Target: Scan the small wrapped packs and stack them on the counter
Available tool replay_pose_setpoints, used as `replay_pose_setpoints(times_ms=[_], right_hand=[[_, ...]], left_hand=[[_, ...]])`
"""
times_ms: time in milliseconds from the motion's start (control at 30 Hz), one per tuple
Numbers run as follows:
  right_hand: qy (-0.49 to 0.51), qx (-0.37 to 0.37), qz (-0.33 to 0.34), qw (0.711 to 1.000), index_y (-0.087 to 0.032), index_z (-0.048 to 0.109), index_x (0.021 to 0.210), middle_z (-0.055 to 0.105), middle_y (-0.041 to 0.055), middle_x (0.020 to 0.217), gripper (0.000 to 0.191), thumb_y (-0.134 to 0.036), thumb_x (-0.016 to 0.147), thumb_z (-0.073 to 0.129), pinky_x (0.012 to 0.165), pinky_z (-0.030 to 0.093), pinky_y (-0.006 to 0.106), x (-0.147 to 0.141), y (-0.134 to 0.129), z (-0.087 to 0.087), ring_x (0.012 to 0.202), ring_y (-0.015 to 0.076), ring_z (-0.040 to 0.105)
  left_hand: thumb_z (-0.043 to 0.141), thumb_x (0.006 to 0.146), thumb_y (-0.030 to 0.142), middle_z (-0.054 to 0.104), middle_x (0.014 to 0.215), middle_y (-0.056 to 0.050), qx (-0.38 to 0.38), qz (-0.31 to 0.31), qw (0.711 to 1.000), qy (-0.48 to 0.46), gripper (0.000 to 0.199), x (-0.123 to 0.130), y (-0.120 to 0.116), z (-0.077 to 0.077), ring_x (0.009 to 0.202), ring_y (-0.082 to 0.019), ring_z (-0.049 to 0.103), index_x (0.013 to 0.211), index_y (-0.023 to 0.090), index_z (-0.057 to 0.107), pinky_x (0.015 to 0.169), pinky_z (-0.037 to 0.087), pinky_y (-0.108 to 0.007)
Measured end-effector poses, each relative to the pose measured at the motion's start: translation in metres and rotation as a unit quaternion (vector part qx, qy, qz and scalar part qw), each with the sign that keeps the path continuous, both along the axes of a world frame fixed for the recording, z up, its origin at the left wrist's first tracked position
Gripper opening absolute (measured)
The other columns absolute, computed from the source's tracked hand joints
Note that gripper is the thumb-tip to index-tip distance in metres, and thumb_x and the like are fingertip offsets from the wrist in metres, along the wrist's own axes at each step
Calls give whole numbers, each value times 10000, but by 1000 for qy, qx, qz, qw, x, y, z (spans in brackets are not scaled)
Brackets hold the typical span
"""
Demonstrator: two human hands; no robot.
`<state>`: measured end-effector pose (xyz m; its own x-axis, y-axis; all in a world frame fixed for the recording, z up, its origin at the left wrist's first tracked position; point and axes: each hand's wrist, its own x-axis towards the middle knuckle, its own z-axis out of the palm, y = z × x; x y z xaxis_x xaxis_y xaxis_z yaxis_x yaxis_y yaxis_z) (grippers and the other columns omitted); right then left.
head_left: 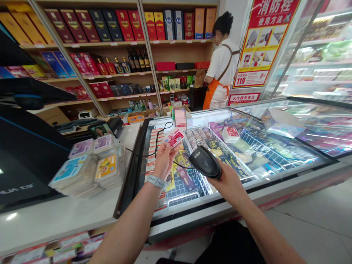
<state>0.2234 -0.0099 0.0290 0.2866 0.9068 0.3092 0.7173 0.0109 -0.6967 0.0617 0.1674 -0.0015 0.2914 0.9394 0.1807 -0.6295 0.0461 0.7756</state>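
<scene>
Head view: right hand [226,184] grips scanner [205,162] aimed left, seemingly at left hand's [163,160] packet [173,137].

The bare left forearm [129,220] is being held up with the left hand [164,161] curled upright, while the bare right forearm [261,227] is being angled inward, the right hand [227,185] clenched in a grip.
</scene>
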Motion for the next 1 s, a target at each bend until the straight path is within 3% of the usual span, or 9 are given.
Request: replay_pose_setpoints(times_ms=[400, 1000], right_hand=[[13, 0, 9, 1000, -211, 612, 996, 666, 16, 826, 285, -216, 714, 565, 683, 421, 287, -3, 1, 0, 745, 204, 612], [7, -4, 1, 1000, -220, 580, 896, 651, 5, 782, 199, -227, 700, 545, 638, 404, 268, -7, -1, 3, 719, 197, 605]], left_hand=[[671, 831, 328, 688, 1127, -91, -2, 2, 1000, 1, 286, 0, 1, -2, 874, -138, 673, 1076, 183, 639, 644, 502, -192], [653, 846, 340, 681, 1137, -87, 2, -2, 1000, 4, 297, 0, 2, -6, 927, -158, 670, 1104, 195, 628, 645, 512, -194]])
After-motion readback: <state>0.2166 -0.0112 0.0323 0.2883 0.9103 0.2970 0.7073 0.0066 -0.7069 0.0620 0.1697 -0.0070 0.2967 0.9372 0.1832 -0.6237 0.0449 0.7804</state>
